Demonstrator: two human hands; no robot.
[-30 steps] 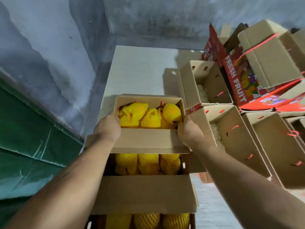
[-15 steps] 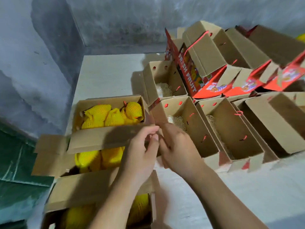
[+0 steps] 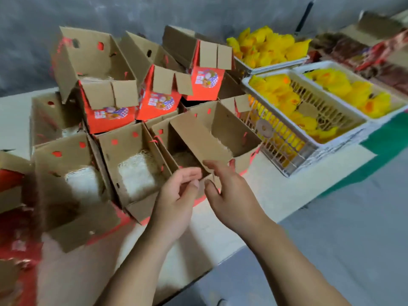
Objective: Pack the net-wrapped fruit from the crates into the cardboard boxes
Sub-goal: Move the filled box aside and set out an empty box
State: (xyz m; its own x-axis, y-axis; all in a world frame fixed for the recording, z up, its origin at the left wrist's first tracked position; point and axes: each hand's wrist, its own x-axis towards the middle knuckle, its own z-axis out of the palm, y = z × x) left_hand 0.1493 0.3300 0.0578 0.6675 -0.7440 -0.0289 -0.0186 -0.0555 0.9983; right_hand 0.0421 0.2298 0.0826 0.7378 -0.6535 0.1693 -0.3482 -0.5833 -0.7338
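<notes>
Left grip (image 3: 176, 195), right grip (image 3: 229, 191) empty; three crates (image 3: 287, 164) of fruit (image 3: 276, 93).

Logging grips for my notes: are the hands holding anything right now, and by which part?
Nothing is held: the left hand and right hand hover loosely open at the near end of an empty cardboard box.

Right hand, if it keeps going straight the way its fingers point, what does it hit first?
Probably the near edge of the open cardboard box just ahead of the right hand; the fingertips look almost at it, though depth is unclear.
</notes>
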